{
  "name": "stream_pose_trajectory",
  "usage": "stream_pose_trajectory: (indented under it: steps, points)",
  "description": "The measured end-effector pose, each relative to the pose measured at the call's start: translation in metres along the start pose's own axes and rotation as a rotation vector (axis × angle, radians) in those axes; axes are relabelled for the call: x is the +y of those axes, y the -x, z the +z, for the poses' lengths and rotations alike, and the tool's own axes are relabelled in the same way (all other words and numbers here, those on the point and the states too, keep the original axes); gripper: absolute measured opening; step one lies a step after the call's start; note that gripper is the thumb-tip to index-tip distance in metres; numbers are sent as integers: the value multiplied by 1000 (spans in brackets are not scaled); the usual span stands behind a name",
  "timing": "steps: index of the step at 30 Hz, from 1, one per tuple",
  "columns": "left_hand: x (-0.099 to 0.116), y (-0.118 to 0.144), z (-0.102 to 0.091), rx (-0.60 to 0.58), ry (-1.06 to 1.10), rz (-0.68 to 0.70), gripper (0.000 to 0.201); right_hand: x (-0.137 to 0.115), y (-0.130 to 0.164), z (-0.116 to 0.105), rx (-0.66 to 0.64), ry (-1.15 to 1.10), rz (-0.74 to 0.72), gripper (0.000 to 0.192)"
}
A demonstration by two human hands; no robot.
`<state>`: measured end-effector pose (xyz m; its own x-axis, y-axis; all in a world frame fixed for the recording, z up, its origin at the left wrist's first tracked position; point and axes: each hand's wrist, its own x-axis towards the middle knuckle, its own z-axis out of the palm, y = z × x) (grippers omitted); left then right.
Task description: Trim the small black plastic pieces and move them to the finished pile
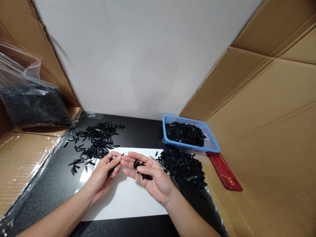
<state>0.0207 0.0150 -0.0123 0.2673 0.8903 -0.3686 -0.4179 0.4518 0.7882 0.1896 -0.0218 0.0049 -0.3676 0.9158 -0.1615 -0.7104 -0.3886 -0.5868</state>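
We see a black desk (138, 131) walled by cardboard, a white sheet (128, 197) on it, a blue basket (212, 144) of black pieces at right and loose heaps either side. Over the sheet, our left hand (103, 174) pinches one black piece (111, 170), while our right hand (153, 176) lies palm-up, cupping several black pieces (142, 169).

Two hands, left hand (105, 171) and right hand (150, 176); one blue basket (212, 144), one white sheet (128, 200), one red box (224, 171), one plastic bag (29, 98), two loose piles of black pieces (96, 141).
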Motion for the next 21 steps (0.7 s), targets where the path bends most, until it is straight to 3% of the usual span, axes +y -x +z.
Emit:
stream_pose_trajectory:
  steps: [21]
  points:
    - [-2, 0, -3, -14, 1, -12, 29, 2, 0, 1, -14, -3, 2, 34]
